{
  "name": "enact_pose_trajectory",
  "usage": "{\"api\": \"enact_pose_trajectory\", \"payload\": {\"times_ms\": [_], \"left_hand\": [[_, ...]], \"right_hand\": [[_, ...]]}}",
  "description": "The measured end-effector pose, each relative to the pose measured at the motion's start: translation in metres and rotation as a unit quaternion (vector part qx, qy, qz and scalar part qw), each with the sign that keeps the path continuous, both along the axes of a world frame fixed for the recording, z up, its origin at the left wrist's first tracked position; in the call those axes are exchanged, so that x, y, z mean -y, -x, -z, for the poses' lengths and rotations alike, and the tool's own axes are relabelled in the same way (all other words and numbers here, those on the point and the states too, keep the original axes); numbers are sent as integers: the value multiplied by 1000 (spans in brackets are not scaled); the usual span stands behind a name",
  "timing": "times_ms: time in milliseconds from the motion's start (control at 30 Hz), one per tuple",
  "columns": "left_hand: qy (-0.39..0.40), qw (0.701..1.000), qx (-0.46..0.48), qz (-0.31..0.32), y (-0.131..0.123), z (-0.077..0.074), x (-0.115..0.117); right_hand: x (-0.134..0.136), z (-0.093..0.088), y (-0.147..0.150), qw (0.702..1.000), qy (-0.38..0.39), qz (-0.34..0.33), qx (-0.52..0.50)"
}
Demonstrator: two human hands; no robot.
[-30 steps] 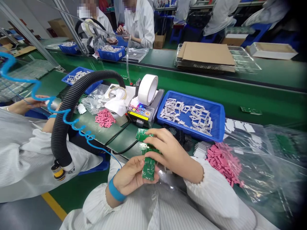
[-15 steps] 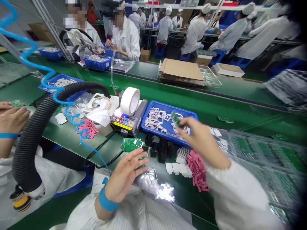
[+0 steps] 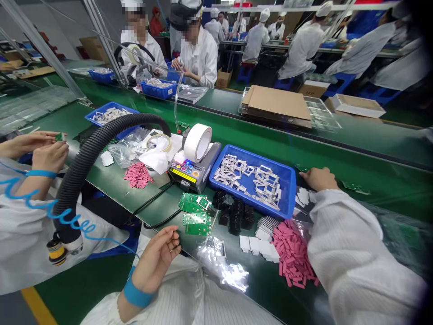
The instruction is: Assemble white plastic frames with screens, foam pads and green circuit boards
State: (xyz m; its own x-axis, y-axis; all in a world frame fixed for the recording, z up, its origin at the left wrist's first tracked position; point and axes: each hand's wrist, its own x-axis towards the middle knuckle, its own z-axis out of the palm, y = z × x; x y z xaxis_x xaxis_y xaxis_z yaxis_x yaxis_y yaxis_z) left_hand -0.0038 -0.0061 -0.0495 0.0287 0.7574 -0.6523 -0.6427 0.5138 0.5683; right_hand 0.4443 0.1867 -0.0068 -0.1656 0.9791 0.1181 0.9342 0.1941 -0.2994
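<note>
Green Assembly Bench [image 3: 267,282]: Circuit Boards and Hand Positions

A small circuit board [image 3: 300,168] lies at the fingertips of the right hand [image 3: 320,179], beyond the right end of the blue tray [image 3: 286,178]. The right-hand fingers point away and are partly hidden; from where I stand I cannot tell whether they pinch the board. The left hand [image 3: 161,247] is raised near the bench edge, fingers loosely curled, nothing visible between them. Just beside it, an overlapping group of green boards [image 3: 196,228] rests on the bench; a white frame [image 3: 204,203] sits on the upper ones.

The tray contains loose white frames [image 3: 267,183]. In front of it are black parts [image 3: 236,214], white pads [image 3: 259,246] and pink strips [image 3: 292,253]. To its left stands a tape dispenser [image 3: 194,174] bearing a white roll [image 3: 198,142]. Farther left, past a ribbed black hose [image 3: 94,144], a co-worker's hands [image 3: 50,153] hold another small board [image 3: 60,136].
</note>
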Motion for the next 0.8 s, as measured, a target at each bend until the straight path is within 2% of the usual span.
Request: {"api": "enact_pose_trajectory", "payload": {"times_ms": [100, 167, 200, 267, 333, 400, 467, 567, 700, 767, 800], "left_hand": [[-6, 1000, -5, 17, -5, -2, -4], [-20, 999, -12, 39, -12, -5, -7], [-30, 998, -15, 50, -15, -7, -8], [-48, 996, -20, 71, -24, -10, -9], [-63, 993, -22, 95, -31, -11, -10], [-84, 989, -36, 119, -36, -8, -12], [-108, 983, -63, 137, -39, -5, -13], [-137, 974, -112, 141, -38, 1, -17], [-185, 956, -197, 112, -29, 2, -21], [-261, 914, -291, 110, -22, 1, -20], [-317, 874, -347, 126, -19, 1, -19]], "right_hand": [[17, -18, 27, 993, -90, 76, -18], [45, -25, 62, 989, -120, 77, -29], [62, -27, 85, 991, -116, 50, -35], [96, -24, 136, 996, -67, -52, -38], [122, -14, 186, 985, 15, -171, 11], [130, -1, 228, 983, 43, -175, 37], [124, 14, 256, 987, 55, -142, 56], [106, 28, 277, 991, 69, -94, 68], [105, 21, 281, 991, 82, -91, 48], [119, 10, 279, 988, 98, -118, 22], [128, 5, 277, 984, 113, -138, 6]]}}
